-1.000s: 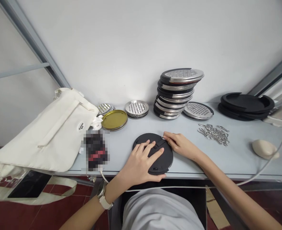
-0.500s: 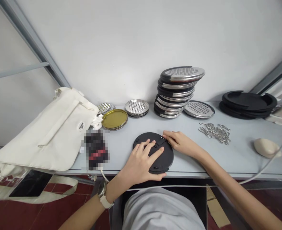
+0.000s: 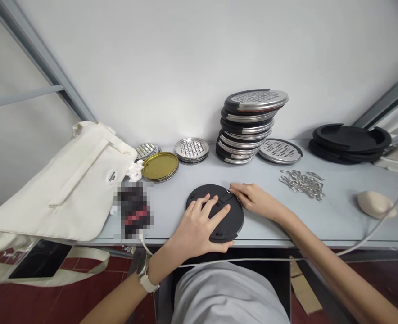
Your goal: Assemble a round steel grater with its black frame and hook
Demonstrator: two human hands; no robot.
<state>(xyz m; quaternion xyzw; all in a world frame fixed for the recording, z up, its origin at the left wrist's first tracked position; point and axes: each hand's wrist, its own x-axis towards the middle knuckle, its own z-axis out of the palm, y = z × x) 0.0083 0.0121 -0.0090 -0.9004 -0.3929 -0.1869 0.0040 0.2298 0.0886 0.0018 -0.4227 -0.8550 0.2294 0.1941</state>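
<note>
Black round plastic disc (image 3: 231,220) lies flat on the pale grey counter (image 3: 334,225), its near rim just behind the counter's front edge. A short black strap (image 3: 222,202) crosses the disc's upper part.

Left hand (image 3: 197,227): 5 fingers spread and flat on the disc, nothing gripped; the thumb lies near the disc's near rim. Right hand (image 3: 255,200): fingertips (image 3: 232,188) curled at a small metal ring (image 3: 228,191) at the disc's far rim; whether they pinch it, cannot tell.

Behind the disc, a modest gap to a leaning stack of black-and-steel grater discs (image 3: 246,126) near the rear edge. To the right, steel hooks (image 3: 302,184) lie well apart from the right hand; a cream computer mouse (image 3: 376,204) sits farther along. Left of the disc, a pixelated, unreadable object (image 3: 134,209) sits beside a white canvas bag (image 3: 67,189); that side has less room.
</note>
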